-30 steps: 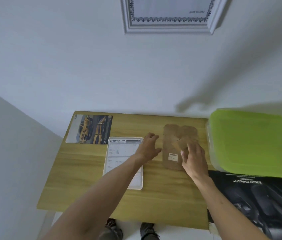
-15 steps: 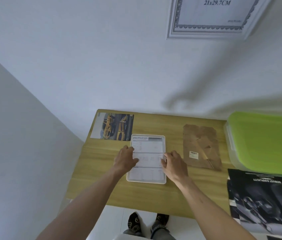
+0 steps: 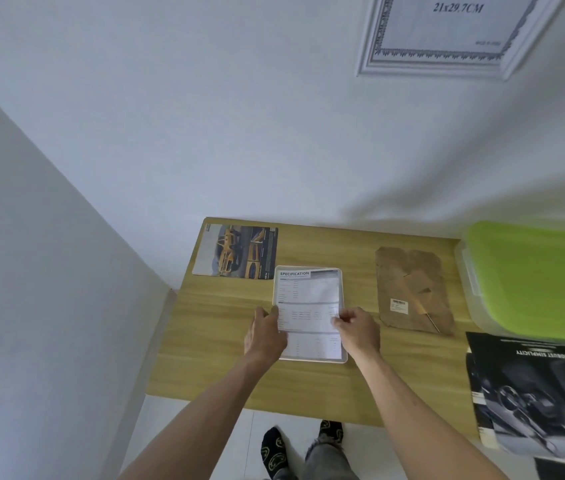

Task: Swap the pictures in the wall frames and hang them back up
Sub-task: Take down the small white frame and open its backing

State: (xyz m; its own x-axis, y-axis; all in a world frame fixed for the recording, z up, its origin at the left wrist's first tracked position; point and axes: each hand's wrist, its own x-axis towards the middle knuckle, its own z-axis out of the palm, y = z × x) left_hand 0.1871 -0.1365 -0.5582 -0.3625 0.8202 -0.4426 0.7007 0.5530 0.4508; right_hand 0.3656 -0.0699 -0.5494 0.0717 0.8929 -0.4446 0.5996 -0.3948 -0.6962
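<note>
One white frame (image 3: 310,358) flat on the desk (image 3: 211,344), near its middle, long side running away from the viewer. One sheet (image 3: 309,299) headed "SPECIFICATION" over the frame, its near edge raised off the frame's lower part. Left hand (image 3: 264,336) pinching the sheet's left edge, thumb on top; right hand (image 3: 357,329) pinching the right edge, fingers curled round the paper. Two hands, apart, one at each side of the sheet.

Beyond the frame to the left, one photo (image 3: 236,252) of yellow cars, flat at the desk's far left corner, its near right corner just beside the frame's far left corner. To the right of the frame, one brown backing board (image 3: 412,289), flat, with a small white label and a thin stand strip on it, well apart from the frame. Further right, one clear box with a green lid (image 3: 537,282) at the desk's right edge. In front of the box, one dark poster (image 3: 534,386) printed "ROBUST SIMPLICITY", reading upside down from here, overhanging the near right of the desk.

Desk of light wood grain, pushed against a white wall (image 3: 239,133), with a second wall closing in at the left. On the wall above, one silver-white frame (image 3: 447,39) hung up, holding an insert marked "21x29.7CM", partly cut off by the top edge. Below the desk, pale floor and two feet in dark patterned socks (image 3: 274,452).
</note>
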